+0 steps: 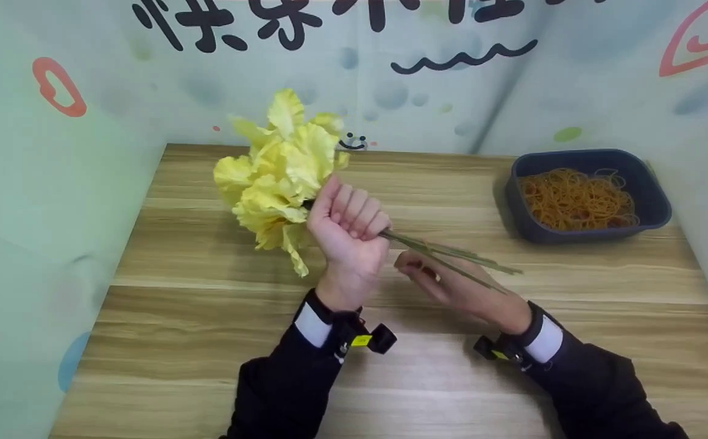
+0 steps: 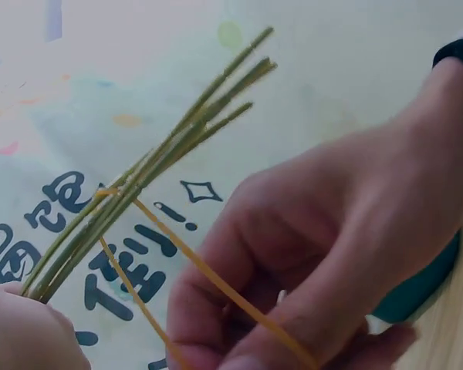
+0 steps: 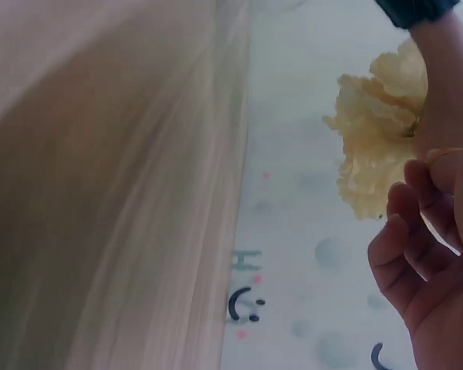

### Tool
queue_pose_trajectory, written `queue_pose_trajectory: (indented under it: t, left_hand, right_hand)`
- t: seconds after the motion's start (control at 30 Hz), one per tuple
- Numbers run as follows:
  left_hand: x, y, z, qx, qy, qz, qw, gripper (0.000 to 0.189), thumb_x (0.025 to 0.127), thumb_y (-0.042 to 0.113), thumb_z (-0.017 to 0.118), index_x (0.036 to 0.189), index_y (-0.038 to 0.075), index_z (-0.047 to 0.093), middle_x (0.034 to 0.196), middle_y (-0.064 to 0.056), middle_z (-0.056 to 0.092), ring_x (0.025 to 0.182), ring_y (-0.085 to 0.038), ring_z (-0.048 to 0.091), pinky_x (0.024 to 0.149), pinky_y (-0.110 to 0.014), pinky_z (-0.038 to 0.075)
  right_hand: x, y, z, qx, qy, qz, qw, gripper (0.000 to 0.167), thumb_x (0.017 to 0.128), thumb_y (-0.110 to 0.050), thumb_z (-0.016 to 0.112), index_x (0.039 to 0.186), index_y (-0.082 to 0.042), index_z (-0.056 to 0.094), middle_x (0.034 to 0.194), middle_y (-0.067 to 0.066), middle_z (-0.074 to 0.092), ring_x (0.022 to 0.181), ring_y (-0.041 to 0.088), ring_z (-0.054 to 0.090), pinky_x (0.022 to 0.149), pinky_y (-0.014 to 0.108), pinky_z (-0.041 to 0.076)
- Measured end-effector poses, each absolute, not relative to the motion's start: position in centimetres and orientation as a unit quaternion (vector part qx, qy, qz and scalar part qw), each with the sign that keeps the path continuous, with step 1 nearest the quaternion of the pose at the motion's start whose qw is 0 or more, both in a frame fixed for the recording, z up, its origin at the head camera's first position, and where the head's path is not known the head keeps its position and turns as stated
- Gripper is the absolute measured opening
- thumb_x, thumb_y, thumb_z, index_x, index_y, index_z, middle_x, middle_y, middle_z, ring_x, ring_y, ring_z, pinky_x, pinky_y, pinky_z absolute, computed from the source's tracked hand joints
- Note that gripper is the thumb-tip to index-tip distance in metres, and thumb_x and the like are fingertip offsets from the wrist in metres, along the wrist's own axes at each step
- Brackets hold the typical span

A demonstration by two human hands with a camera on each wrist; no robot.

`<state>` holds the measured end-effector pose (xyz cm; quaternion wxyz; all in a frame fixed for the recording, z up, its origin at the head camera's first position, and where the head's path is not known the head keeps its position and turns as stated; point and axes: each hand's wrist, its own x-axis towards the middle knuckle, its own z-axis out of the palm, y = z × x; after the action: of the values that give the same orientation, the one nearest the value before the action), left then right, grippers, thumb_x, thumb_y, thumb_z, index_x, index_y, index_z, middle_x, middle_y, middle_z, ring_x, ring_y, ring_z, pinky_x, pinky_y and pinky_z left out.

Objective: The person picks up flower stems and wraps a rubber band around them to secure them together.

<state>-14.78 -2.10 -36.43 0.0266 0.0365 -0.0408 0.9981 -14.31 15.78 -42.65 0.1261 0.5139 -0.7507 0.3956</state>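
The tabletop (image 1: 177, 274) is light brown with a wood grain, its paler and darker streaks running from the left edge toward the right edge, with thin pale lines crossing the same way. A soft pale sheen lies over its nearer middle. The far, left and right edges meet pale panels; the near edge falls outside the head view. Close to the far right corner stands a dark blue open box (image 1: 573, 235) with rounded corners, upright, its long side roughly along the far edge.
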Motion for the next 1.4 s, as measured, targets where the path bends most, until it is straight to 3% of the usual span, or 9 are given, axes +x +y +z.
queue_pose_trajectory:
  t: [0.1,0.17,0.33,0.53,0.67,0.83,1.0,1.13,1.4]
  left_hand:
    - [-15.1,-2.6,-36.4,0.038,-0.018,0.999,-0.011,0.057,0.109,0.027,0.029,0.052,0.019,0.032,0.049,0.01,0.018,0.042,-0.005,0.013,0.038,-0.019,0.011]
    - [-15.4,-2.9,-36.5,0.037,-0.005,0.999,-0.029,0.057,0.108,0.026,0.029,0.052,0.02,0.031,0.048,0.01,0.018,0.042,-0.005,0.013,0.037,-0.019,0.012]
    - [-15.8,-3.2,-36.6,0.024,-0.003,0.999,-0.045,0.057,0.108,0.024,0.03,0.051,0.019,0.03,0.047,0.009,0.018,0.041,-0.006,0.012,0.037,-0.019,0.011]
    - [-16.0,-4.0,-36.4,0.026,-0.03,0.998,-0.048,0.057,0.108,0.025,0.031,0.051,0.018,0.031,0.047,0.009,0.019,0.041,-0.006,0.014,0.037,-0.02,0.012]
    - [-16.1,-4.6,-36.3,0.032,-0.045,0.997,-0.062,0.057,0.108,0.025,0.03,0.052,0.018,0.029,0.049,0.009,0.017,0.041,-0.006,0.014,0.037,-0.02,0.012]
    - [-16.3,-4.9,-36.3,0.047,-0.041,0.995,-0.079,0.056,0.108,0.024,0.029,0.052,0.018,0.027,0.05,0.008,0.015,0.041,-0.006,0.013,0.038,-0.02,0.011]
    - [-16.4,-4.3,-36.8,0.058,0.018,0.994,-0.093,0.056,0.108,0.022,0.027,0.052,0.019,0.03,0.048,0.008,0.017,0.041,-0.006,0.014,0.037,-0.02,0.01]
    - [-16.2,-3.3,-37.1,0.068,0.087,0.989,-0.101,0.055,0.108,0.021,0.025,0.054,0.02,0.033,0.047,0.01,0.023,0.041,-0.005,0.015,0.038,-0.02,0.01]
    - [-15.3,-2.4,-36.9,0.095,0.142,0.985,-0.028,0.052,0.108,0.02,0.025,0.056,0.021,0.032,0.048,0.011,0.025,0.042,-0.005,0.015,0.038,-0.019,0.012]
  right_hand:
    - [-13.5,15.8,-42.7,0.541,-0.75,0.366,0.102,0.023,0.092,0.007,0.063,0.113,-0.002,0.06,0.101,0.005,0.065,0.089,0.015,0.063,0.081,0.022,0.053]
    - [-12.9,15.7,-42.4,0.541,-0.756,0.354,0.102,0.028,0.092,0.008,0.063,0.118,-0.001,0.06,0.104,0.007,0.066,0.092,0.017,0.064,0.084,0.024,0.054]
    - [-11.6,15.3,-41.3,0.473,-0.808,0.328,0.126,0.029,0.098,0.0,0.06,0.126,-0.002,0.063,0.093,0.003,0.065,0.077,0.01,0.06,0.07,0.023,0.054]
    - [-11.4,15.0,-41.3,0.359,-0.821,0.443,0.036,0.02,0.106,-0.008,0.051,0.119,-0.007,0.067,0.088,-0.002,0.064,0.066,0.006,0.056,0.06,0.023,0.051]
    - [-11.5,15.0,-41.5,0.37,-0.771,0.518,0.021,0.019,0.102,0.0,0.056,0.112,-0.008,0.07,0.078,-0.002,0.058,0.055,0.01,0.053,0.048,0.022,0.046]
    - [-11.2,15.0,-41.2,0.431,-0.734,0.523,0.04,0.025,0.094,0.01,0.064,0.111,-0.006,0.072,0.084,0.001,0.063,0.061,0.01,0.055,0.053,0.018,0.047]
    - [-10.9,15.3,-40.2,0.479,-0.737,0.466,0.105,0.017,0.094,0.003,0.067,0.108,-0.006,0.071,0.09,0.0,0.067,0.07,0.007,0.057,0.062,0.016,0.048]
    - [-10.8,16.0,-39.0,0.501,-0.725,0.44,0.177,0.009,0.098,-0.006,0.065,0.104,-0.002,0.07,0.089,0.003,0.067,0.067,0.008,0.058,0.06,0.014,0.049]
    - [-11.6,18.0,-37.1,0.438,-0.742,0.433,0.265,0.022,0.102,-0.019,0.063,0.095,0.0,0.072,0.084,0.006,0.069,0.059,0.007,0.053,0.053,0.013,0.044]
